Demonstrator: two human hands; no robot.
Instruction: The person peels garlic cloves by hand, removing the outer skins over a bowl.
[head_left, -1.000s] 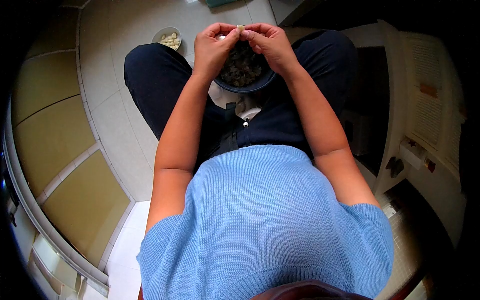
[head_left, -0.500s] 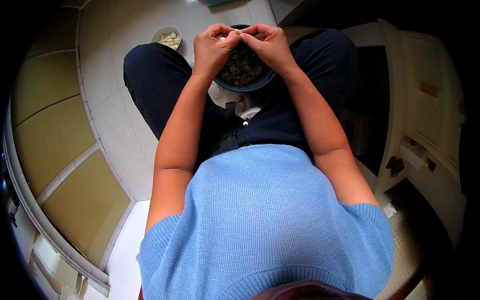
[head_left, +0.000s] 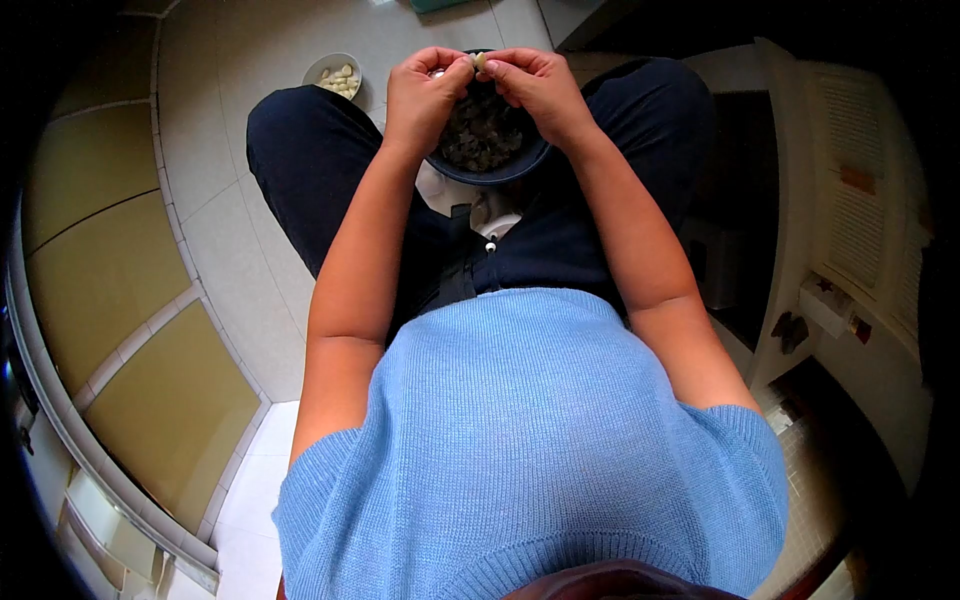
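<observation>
While clove (head_left: 481, 62) in hand (head_left: 543, 92), box (head_left: 822, 308) illegible

The basin (head_left: 490, 180) is dark blue, the sweater (head_left: 520, 420) light blue (ribbed).

- A pale floor (head_left: 215, 240) of large, thinly jointed tiles stretched across the room.
- Olive-yellow panels (head_left: 170, 410), edged with light tile strips (head_left: 148, 329), lined the floor's left side.
- Right of the floor, a dark recess (head_left: 742, 170) stood beside pale, finely lined panels (head_left: 852, 232).
- Light fell brightest on the floor's lower-left stretch.
</observation>
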